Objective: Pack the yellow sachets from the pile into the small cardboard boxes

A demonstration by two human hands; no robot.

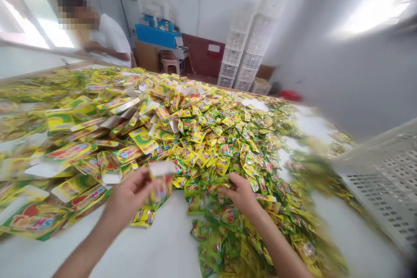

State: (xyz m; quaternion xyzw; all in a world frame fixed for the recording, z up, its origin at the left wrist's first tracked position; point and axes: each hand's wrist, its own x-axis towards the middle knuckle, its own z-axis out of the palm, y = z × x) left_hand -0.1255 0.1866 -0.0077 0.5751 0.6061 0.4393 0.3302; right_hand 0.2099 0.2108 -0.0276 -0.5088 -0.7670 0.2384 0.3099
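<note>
My left hand point(132, 193) is closed around a small yellow-green carton point(160, 184), whose white flap stands open at the top. To its right, my right hand point(239, 193) has its thumb and fingers curled together at the pile of small shiny sachets point(211, 160). A green-yellow sachet point(222, 181) shows at its fingertips. More sachets spread below and around my right wrist. Left of my left hand lies a heap of similar printed cartons point(70, 152), many with white flaps open.
A white table point(156, 252) bears the heaps. A pale perforated plastic crate point(381, 182) stands at the right edge. Across the table sits a person in a white shirt point(112, 37). Stacked white crates point(232, 56) and a blue-topped desk point(156, 37) stand behind.
</note>
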